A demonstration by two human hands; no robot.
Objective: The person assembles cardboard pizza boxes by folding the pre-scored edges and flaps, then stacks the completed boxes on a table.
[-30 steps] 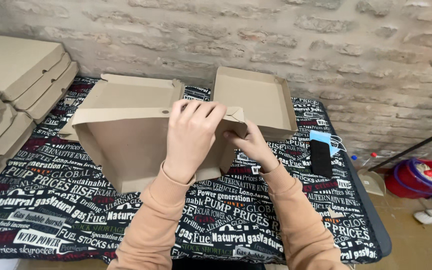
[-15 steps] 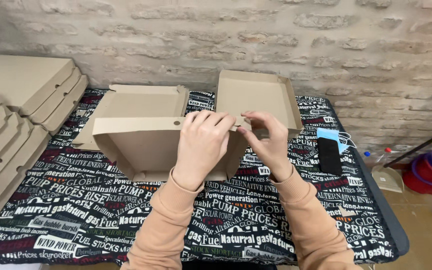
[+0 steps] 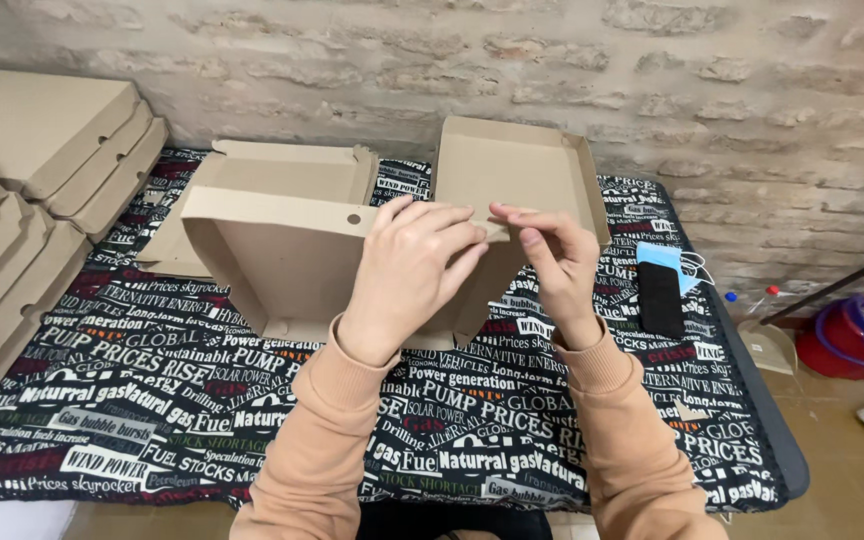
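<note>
Two hands meet at the top right corner of a half-folded cardboard box, which stands tilted over the middle of the surface, its far wall raised and its open side toward the person. The left hand is curled over that corner, fingers closed on the upper edge; the right hand pinches a narrow flap just beside it, thumb and fingertips shut on the cardboard. As I judge it, the main risk is the flap slipping out of its slot or creasing in the wrong place, since the box is held only at this one corner and could twist or sag at its free left side. A hard push might also tear the thin tab.

Stacked folded boxes lie along the left edge, well apart from the hands. A second open box rests at the far edge, just behind the right hand. Near the right edge lie a black phone and, touching it, a blue face mask.
</note>
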